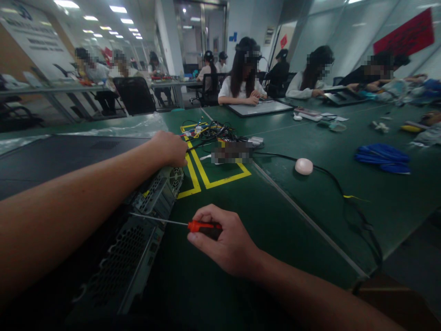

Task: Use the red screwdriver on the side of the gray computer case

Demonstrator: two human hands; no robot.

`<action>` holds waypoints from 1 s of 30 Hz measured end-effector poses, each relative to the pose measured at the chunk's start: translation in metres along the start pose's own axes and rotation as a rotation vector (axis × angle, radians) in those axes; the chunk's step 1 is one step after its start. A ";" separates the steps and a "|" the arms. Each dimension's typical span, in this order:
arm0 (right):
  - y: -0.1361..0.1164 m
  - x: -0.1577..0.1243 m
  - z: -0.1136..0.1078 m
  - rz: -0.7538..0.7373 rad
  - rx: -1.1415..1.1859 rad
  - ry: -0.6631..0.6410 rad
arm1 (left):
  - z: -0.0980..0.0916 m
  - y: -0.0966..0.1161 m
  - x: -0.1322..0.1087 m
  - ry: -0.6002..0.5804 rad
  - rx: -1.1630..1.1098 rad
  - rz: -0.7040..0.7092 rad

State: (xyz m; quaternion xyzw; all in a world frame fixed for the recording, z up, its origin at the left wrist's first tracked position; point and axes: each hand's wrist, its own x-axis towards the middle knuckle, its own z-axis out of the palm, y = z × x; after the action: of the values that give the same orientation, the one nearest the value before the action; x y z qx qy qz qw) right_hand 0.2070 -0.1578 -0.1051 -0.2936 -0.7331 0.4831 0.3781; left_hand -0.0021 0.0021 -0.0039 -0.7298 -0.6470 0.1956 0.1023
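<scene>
My right hand (223, 236) grips a screwdriver (204, 227) by its red and black handle. The thin metal shaft reaches left, and its tip meets the rear panel of a black computer case (62, 158) lying on the table. That rear panel (160, 195) has a round fan grille, slots and perforated metal. My left hand (172, 148) is closed at the case's far rear corner, fingers curled over the edge; the fingertips are hidden. Just beyond it lies a tangle of cables (218, 132), and a dark line runs from there toward the hand.
Yellow tape (227, 179) marks the green table (275, 220). A pale pink rounded object (303, 166) sits beside a black cable (339, 186). Blue bundled material (382, 158) lies to the right. Clear plastic (138, 126) is behind the case. Several people work across the table.
</scene>
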 end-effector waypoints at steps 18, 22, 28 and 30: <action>0.001 -0.002 0.003 -0.020 -0.072 0.034 | -0.001 0.001 -0.001 -0.016 0.090 0.022; 0.001 -0.002 0.002 -0.024 -0.062 0.017 | 0.000 0.000 -0.001 0.011 -0.008 0.004; -0.001 -0.001 0.000 -0.039 -0.055 0.007 | -0.001 0.001 -0.002 -0.010 -0.011 -0.003; -0.001 -0.001 0.000 -0.041 -0.056 0.015 | -0.001 0.001 -0.002 -0.013 0.024 -0.003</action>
State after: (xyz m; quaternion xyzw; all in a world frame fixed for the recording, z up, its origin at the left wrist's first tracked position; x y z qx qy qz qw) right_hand 0.2069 -0.1589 -0.1046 -0.2927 -0.7495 0.4522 0.3849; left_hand -0.0008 -0.0002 -0.0030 -0.7264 -0.6462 0.2083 0.1072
